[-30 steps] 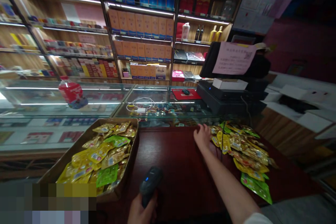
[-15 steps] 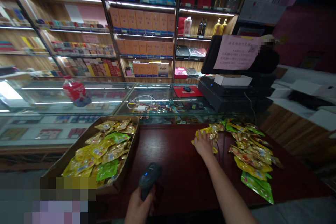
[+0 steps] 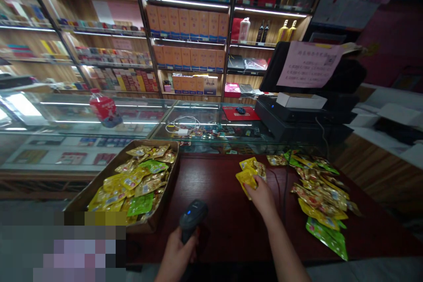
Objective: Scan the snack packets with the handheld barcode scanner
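Observation:
In my left hand point(image 3: 178, 249) is a dark barcode scanner point(image 3: 193, 217), gripped by its handle, with a blue light on top. My right hand point(image 3: 261, 196) pinches a yellow snack packet point(image 3: 247, 180) over the dark red tabletop point(image 3: 214, 176). Right behind that packet are more yellow and gold packets point(image 3: 259, 168); whether the hand holds these too I cannot tell. To the left, an open cardboard box point(image 3: 175, 163) is full of yellow, gold and green packets point(image 3: 132, 180). A loose heap of similar packets point(image 3: 319, 189) lies right of my right forearm.
Behind the table runs a glass display counter point(image 3: 155, 116) bearing a red-labelled bottle point(image 3: 105, 109), a white cable point(image 3: 180, 125) and a mouse point(image 3: 240, 110) on a red mat. A monitor with a pink paper sign point(image 3: 307, 64) stands back right. A thin dark cord point(image 3: 284, 185) crosses the tabletop.
My right hand has drawn back toward me, and the yellow packet in it now shows clearly, lifted and tilted. The scanner stays in my left hand. The whole view has shifted slightly.

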Demonstrator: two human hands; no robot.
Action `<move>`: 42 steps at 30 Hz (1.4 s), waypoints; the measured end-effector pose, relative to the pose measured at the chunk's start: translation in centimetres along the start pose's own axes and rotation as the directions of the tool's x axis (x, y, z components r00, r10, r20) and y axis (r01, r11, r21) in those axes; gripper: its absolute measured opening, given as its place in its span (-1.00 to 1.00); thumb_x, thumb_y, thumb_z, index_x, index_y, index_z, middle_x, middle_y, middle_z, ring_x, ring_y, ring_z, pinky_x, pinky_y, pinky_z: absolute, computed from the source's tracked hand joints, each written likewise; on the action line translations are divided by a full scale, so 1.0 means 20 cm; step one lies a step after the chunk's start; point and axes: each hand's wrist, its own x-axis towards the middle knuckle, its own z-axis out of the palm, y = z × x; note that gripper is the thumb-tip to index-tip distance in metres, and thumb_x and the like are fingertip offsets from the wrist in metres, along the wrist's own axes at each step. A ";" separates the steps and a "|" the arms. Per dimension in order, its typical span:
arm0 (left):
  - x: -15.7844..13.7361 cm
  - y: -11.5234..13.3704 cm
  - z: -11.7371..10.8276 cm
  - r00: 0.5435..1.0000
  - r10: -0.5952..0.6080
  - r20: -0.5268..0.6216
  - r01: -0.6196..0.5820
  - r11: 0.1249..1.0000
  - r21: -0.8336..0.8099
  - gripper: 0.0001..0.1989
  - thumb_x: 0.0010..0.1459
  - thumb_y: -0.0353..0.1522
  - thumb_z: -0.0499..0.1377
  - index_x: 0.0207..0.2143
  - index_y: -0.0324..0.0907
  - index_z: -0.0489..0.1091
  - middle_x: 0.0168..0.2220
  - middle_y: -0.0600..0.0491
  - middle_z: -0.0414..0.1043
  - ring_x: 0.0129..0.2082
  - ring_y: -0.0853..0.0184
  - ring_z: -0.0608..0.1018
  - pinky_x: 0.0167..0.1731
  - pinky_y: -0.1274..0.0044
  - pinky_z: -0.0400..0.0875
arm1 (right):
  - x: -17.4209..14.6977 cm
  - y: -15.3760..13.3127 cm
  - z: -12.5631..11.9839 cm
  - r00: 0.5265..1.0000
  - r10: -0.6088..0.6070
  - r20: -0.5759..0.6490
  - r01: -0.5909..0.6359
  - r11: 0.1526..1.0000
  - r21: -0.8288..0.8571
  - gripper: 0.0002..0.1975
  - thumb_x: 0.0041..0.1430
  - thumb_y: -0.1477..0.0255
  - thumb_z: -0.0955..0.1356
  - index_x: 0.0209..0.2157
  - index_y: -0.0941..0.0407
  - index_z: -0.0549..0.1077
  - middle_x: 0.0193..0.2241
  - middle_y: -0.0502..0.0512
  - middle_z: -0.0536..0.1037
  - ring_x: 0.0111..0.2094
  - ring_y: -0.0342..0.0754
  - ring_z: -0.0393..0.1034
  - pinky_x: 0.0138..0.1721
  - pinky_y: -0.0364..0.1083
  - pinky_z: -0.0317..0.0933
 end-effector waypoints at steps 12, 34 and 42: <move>-0.03 0.03 0.00 0.998 -0.043 0.035 0.045 0.998 -0.050 -0.57 -0.16 -0.06 0.34 -0.45 -0.23 0.41 -0.67 0.14 0.39 -0.79 0.46 0.34 -0.77 0.62 0.21 | -0.11 -0.17 0.36 0.988 0.037 0.152 -0.154 0.413 0.897 -0.62 -0.01 0.22 0.47 -0.15 0.06 0.47 -0.19 0.09 0.65 -0.15 0.08 0.55 -0.11 0.04 0.41; 0.15 0.24 0.12 0.995 0.024 -0.093 -0.035 0.992 -0.119 -0.44 -0.19 -0.15 0.41 -0.17 -0.33 0.51 -0.63 0.12 0.46 -0.71 0.41 0.42 -0.67 0.59 0.31 | -0.15 -0.19 0.35 0.987 -0.018 0.160 -0.127 0.529 0.839 -0.63 0.07 0.08 0.42 -0.18 0.02 0.46 -0.24 0.08 0.65 -0.19 0.12 0.54 -0.17 0.02 0.40; 0.29 0.20 0.32 0.982 -0.013 -0.187 -0.011 0.992 -0.127 -0.60 -0.28 -0.29 0.46 -0.39 -0.24 0.42 -0.63 0.19 0.41 -0.73 0.43 0.39 -0.72 0.59 0.31 | -0.21 -0.27 0.38 0.958 -0.089 0.274 -0.206 0.451 0.868 -0.60 0.15 0.02 0.36 -0.11 -0.01 0.39 -0.21 0.02 0.64 -0.22 0.06 0.55 -0.22 -0.03 0.41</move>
